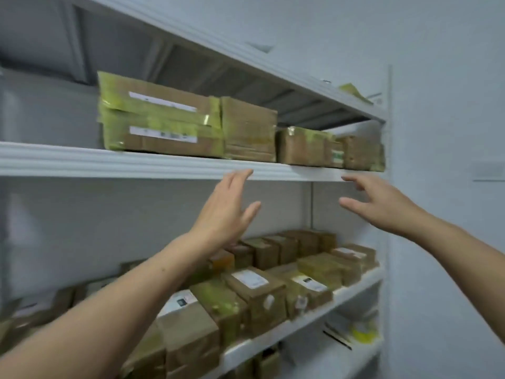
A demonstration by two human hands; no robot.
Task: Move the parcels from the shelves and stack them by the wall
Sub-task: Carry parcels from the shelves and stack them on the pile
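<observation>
A white metal shelf unit [136, 162] fills the view. On its upper shelf lie brown cardboard parcels bound in yellow-green tape: two long flat ones stacked [161, 119], a squarer box [250, 135] beside them, and smaller boxes [303, 146] toward the right end. My left hand [225, 212] and my right hand [379, 201] are both raised just below that shelf's front edge, fingers spread, holding nothing. They are roughly below the smaller boxes, not touching any parcel.
The lower shelf [352, 289] carries several rows of small brown parcels [259, 294] with white labels. More parcels and a yellow item [363, 335] sit on the shelf beneath. A pale wall [448, 132] stands to the right of the unit.
</observation>
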